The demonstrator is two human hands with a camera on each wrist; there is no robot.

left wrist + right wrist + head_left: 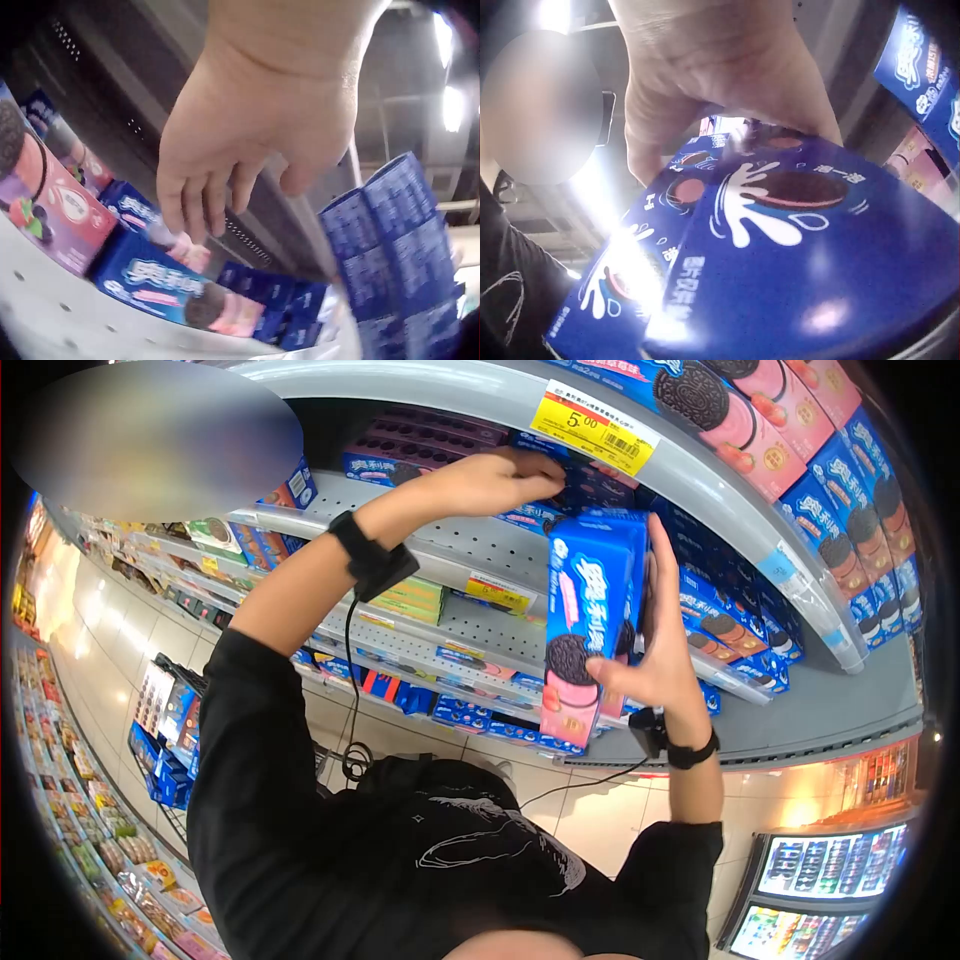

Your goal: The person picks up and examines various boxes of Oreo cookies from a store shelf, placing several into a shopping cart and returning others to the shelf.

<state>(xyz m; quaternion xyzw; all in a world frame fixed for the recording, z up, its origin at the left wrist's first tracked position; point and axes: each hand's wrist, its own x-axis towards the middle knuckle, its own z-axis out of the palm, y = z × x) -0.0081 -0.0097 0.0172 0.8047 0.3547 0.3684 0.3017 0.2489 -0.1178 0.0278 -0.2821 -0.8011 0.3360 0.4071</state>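
At the front edge of the middle shelf (440, 545), your right hand (655, 665) clasps a stack of blue cookie boxes (592, 610) upright, with the thumb across the front face and the fingers behind. The right wrist view shows at least two boxes in that clasp. The stack is in the air just off the shelf's front edge, not resting on it

Your left hand (495, 482) reaches toward the back of the shelf, at the dark boxes (590, 485) lying there. Left wrist view: fingers bent and loose, nothing between them. Whether the tips touch a box, you cannot tell

Progress, as a judgement: the rows of boxes (735, 605) toward the right end of the shelf look filled. The held stack is not yet set down, so placing it is what is left

Room: bare perforated board lies open toward the left end of the shelf. The rail of the shelf above (480, 390), with its yellow price label (595, 428), sits close over your left hand, so headroom is small. The right end is packed tight
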